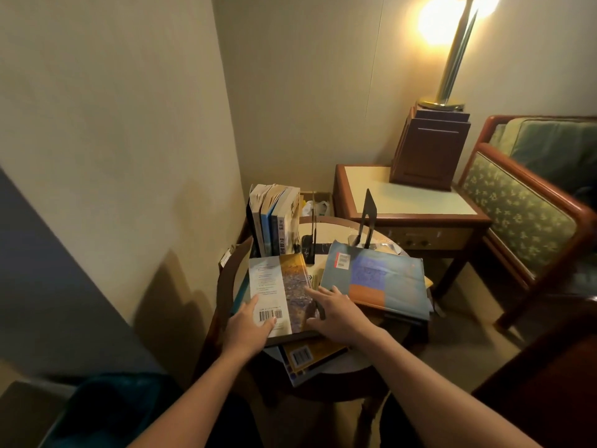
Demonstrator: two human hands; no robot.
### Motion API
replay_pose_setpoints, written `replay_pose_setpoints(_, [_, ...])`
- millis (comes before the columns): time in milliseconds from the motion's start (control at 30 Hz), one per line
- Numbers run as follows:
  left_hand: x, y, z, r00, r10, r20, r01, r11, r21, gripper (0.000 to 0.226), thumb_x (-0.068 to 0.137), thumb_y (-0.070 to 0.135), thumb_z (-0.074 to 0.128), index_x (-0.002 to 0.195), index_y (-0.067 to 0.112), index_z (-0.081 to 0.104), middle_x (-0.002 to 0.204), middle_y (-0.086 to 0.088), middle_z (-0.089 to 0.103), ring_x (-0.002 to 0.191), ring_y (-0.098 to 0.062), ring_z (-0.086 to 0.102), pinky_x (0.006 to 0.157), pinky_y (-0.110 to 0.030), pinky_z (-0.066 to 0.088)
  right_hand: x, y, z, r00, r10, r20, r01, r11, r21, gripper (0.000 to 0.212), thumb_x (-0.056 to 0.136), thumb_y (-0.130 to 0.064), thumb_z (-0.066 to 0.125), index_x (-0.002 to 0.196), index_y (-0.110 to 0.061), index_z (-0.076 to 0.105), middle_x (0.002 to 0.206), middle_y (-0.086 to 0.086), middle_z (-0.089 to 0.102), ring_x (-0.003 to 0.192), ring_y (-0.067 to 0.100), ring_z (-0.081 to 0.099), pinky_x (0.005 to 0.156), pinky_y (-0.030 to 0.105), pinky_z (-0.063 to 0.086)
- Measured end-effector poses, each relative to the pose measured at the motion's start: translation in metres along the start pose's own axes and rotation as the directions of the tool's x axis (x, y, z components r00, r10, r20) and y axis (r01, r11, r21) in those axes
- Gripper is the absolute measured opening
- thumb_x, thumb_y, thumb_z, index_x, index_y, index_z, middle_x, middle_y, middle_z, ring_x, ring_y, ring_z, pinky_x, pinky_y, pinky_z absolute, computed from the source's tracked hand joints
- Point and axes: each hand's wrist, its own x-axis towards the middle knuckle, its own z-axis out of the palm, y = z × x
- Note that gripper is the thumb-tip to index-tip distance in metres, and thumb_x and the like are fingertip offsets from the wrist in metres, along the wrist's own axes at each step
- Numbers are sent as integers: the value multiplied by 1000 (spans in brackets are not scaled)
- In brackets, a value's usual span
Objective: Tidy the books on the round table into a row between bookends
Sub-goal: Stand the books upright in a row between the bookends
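Note:
On the round table (339, 367) a white-and-yellow book (277, 286) lies face down with its barcode toward me. My left hand (250, 328) grips its near left corner, thumb on the cover. My right hand (336, 315) holds its right edge, fingers spread. A row of upright books (274, 218) stands at the back left. A thin black bookend (311, 240) stands just right of the row; another black bookend (366, 221) stands farther right. A large blue-and-orange book (378, 276) lies flat on a stack at the right. A yellow book (310, 357) lies beneath.
A square side table (410, 202) with a wooden lamp base (426, 147) stands behind the round table. A green upholstered armchair (529, 205) is at the right. A wall runs close along the left. A cardboard box (318, 202) sits on the floor behind the table.

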Motion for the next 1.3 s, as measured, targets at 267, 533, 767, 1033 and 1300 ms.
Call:
replay_pose_setpoints(267, [6,4,6,992,-82,94,108,942,-317,82,93,18,69,158,31,21,143,-8,52,111,-21,59,90,-34,55,3,0,21,999,-30,44,35,990,-135,73,97,-48,54,158,-40,15,168,8,8,152,40,-8,120,60,-2])
replay_pose_setpoints(533, [13,2,-2,979,-87,183,188,718,-670,70,85,-7,69,140,34,54,136,-13,53,102,-25,65,63,-26,58,0,0,23,997,-27,69,38,986,-164,67,99,-52,47,158,-39,17,167,8,13,151,37,-17,121,58,-8])
replay_pose_setpoints(767, [14,16,-22,965,42,260,168,661,-731,44,98,24,57,141,28,52,126,-3,64,92,-6,62,65,-18,48,1,-7,20,994,27,105,-17,995,-96,66,99,-60,39,158,-40,17,167,8,11,151,32,-21,121,56,-12])
replay_pose_setpoints(1033, [15,17,-4,995,84,61,-39,842,-538,63,99,22,60,154,31,31,138,-11,55,92,-12,65,54,-14,52,2,-12,18,989,49,140,-38,996,-83,70,97,-66,39,158,-40,16,168,6,8,151,31,-22,120,57,-14])
replay_pose_setpoints(1300, [9,9,-36,989,141,47,-109,903,-415,51,99,26,59,145,42,43,142,-8,50,112,-24,62,80,-32,59,1,-15,21,990,85,114,-99,987,127,68,99,-62,38,159,-39,16,167,5,16,153,29,-17,118,61,-10])
